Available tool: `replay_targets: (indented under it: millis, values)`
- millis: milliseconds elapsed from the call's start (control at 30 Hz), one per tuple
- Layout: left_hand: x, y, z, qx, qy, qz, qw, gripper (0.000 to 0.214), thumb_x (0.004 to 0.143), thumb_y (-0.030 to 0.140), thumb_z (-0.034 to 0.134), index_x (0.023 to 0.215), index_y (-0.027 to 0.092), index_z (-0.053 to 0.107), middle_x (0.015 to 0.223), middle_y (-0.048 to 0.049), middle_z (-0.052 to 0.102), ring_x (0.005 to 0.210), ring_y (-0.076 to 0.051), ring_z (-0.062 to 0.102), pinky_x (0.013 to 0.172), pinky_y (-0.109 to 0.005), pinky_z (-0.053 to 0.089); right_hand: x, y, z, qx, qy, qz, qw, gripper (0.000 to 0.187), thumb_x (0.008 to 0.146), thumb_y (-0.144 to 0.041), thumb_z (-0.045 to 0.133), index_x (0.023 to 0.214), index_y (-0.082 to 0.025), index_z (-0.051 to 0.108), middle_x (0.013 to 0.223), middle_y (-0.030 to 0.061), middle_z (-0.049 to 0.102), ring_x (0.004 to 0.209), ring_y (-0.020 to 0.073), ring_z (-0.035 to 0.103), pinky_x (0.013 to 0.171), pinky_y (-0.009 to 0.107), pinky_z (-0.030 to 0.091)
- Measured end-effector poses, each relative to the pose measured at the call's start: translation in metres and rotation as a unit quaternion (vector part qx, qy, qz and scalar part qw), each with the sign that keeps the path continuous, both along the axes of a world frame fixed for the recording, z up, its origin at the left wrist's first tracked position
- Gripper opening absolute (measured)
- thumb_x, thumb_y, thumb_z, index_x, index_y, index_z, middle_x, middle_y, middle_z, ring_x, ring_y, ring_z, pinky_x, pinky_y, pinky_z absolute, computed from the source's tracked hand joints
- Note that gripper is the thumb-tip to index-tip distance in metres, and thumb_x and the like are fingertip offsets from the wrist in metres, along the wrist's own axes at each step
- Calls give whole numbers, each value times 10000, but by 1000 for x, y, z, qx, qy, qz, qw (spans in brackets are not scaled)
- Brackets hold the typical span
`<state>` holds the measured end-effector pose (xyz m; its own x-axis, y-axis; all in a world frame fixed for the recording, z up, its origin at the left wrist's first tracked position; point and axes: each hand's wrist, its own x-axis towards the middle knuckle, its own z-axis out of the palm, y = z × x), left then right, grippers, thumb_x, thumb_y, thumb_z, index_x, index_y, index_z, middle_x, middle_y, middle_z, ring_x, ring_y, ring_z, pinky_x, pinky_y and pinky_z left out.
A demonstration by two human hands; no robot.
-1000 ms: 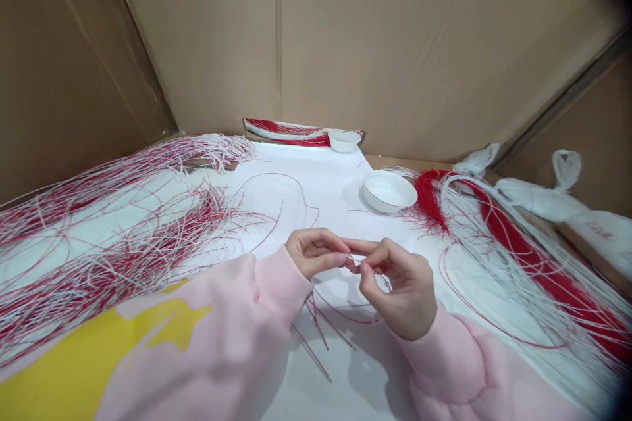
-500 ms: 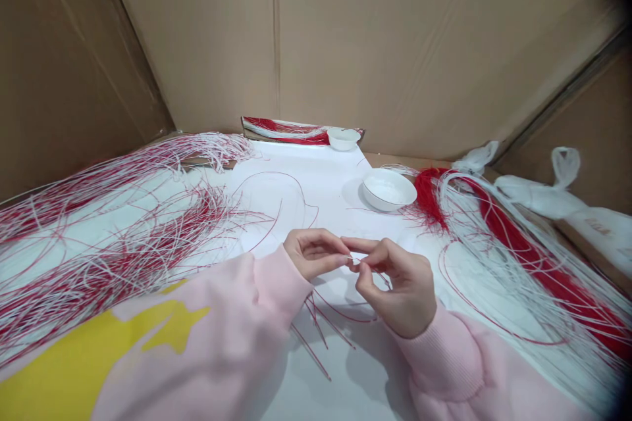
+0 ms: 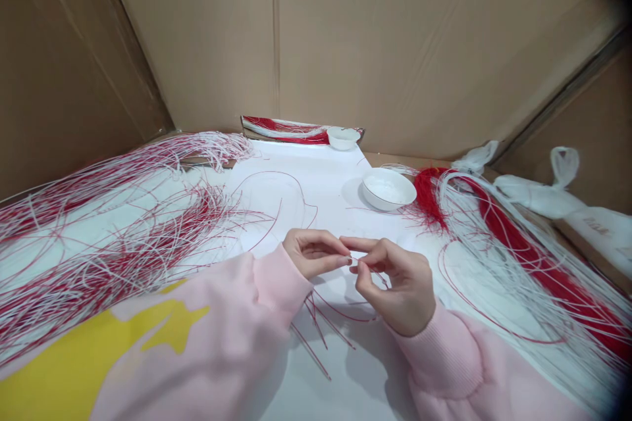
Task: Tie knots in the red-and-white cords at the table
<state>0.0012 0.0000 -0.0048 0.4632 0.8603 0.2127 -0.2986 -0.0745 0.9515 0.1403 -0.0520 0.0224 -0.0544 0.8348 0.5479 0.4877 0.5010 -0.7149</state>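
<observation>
Big brown cardboard walls [image 3: 370, 33] stand at the far side, the left and the right. A smooth white sheet [image 3: 316, 168] lies flat in the middle. On the left are two long, messy bunches of red and white cords, one near [image 3: 123, 276] and one far [image 3: 148, 164]. On the right is a long bunch of bright red threads [image 3: 528, 230], with loose white cords around it.

In the near middle are two bare hands in pink sleeves. The left hand [image 3: 316, 253] has its thumb and finger pinched together on a thin red cord [image 3: 354, 258]. The right hand [image 3: 399, 283] pinches it too, just beside. The two hands have come a tiny bit closer than a second ago, so the work looks very small and careful, all in the fingertips.

The round white bowl [image 3: 390, 200] on the right has not moved. Smallest of all, some thin red cord ends [image 3: 313, 355] poke out by the left wrist. I can't tell if they join the held cord.
</observation>
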Motion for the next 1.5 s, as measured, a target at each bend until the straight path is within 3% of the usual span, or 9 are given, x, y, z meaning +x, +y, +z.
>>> replay_targets:
  millis: [667,933,1300,1500]
  values:
    - [1,-1,2,49,16,17,999,64,594,177,663,631,128,645,650,-36,619,638,-128,588,619,-212,483,1,2,0,-13,9,38,999,130,619,-50,519,621,-179,534,878,53,655,743,159,626,558,245,558]
    - [1,-2,4,-20,26,51,998,163,559,194,695,677,120,610,655,-33,641,633,-130,614,644,-222,504,1,6,-3,-39,44,46,997,73,675,-108,546,650,-174,563,858,67,654,749,162,621,577,260,558]
    - [0,-2,5,-6,47,72,996,114,595,216,651,626,112,617,630,-39,645,621,-130,607,635,-211,492,2,9,-8,-75,66,48,994,140,699,-167,581,834,-168,618,836,64,662,787,166,621,582,245,550]
    - [1,-3,1,1,48,80,996,145,633,249,622,641,113,571,596,-24,613,586,-117,591,608,-211,478,0,8,-7,-69,64,45,995,47,681,-106,545,679,-153,542,835,76,662,738,151,627,554,222,524]
